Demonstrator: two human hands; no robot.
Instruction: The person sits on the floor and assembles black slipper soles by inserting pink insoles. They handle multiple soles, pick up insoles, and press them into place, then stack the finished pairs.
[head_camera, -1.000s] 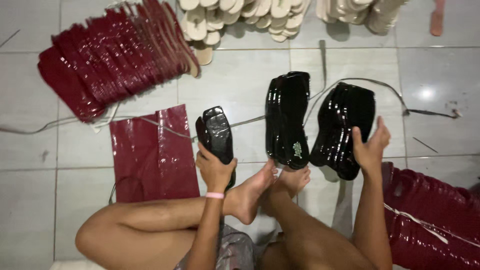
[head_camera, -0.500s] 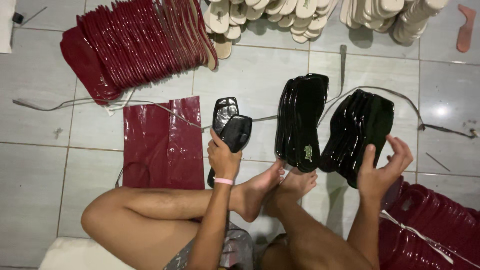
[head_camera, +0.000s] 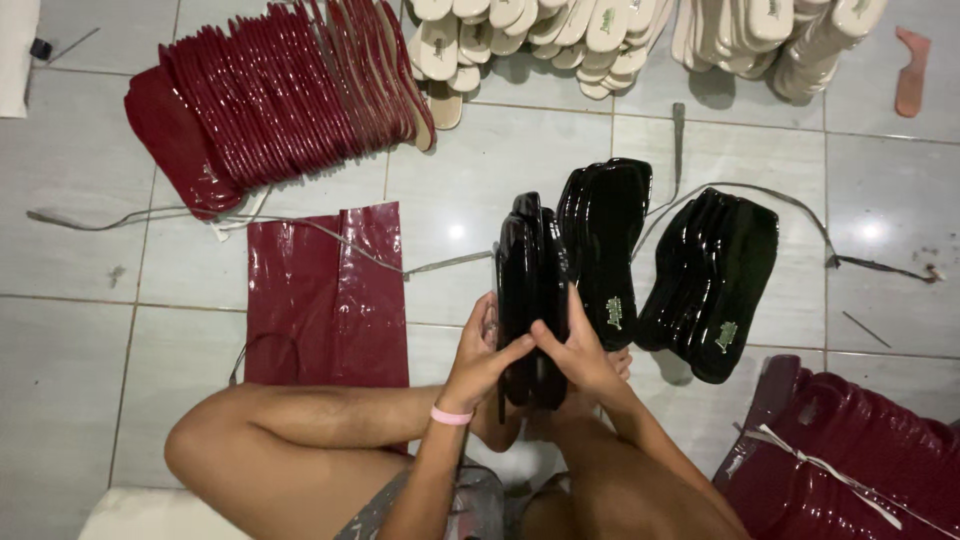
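— How far along does the sorting look?

— Going by the floor (head_camera: 120, 400), a good share is laid out. The biggest lot, the fanned row of dark red insoles (head_camera: 270, 100), lies at the far left, with cream soles (head_camera: 520, 40) heaped beyond it. Nearer me sit two stacks of black insoles, one (head_camera: 610, 250) just right of my hands and another (head_camera: 715, 285) further right. A tied red bundle (head_camera: 850, 460) by my right knee looks untouched, so I judge there's plenty left.

— And what's in your hands?

— A small stack of glossy black insoles (head_camera: 530, 290), held on edge above my feet, in front of me. My left grip (head_camera: 480, 355) is closed on its left side, my right grip (head_camera: 575, 350) closed on its right, thumbs meeting across the lower part.

— Which way does it point?

— Its long axis runs straight away from me, toe ends far, heel ends down by my feet. A red sheet (head_camera: 325, 295) lies flat to its left.
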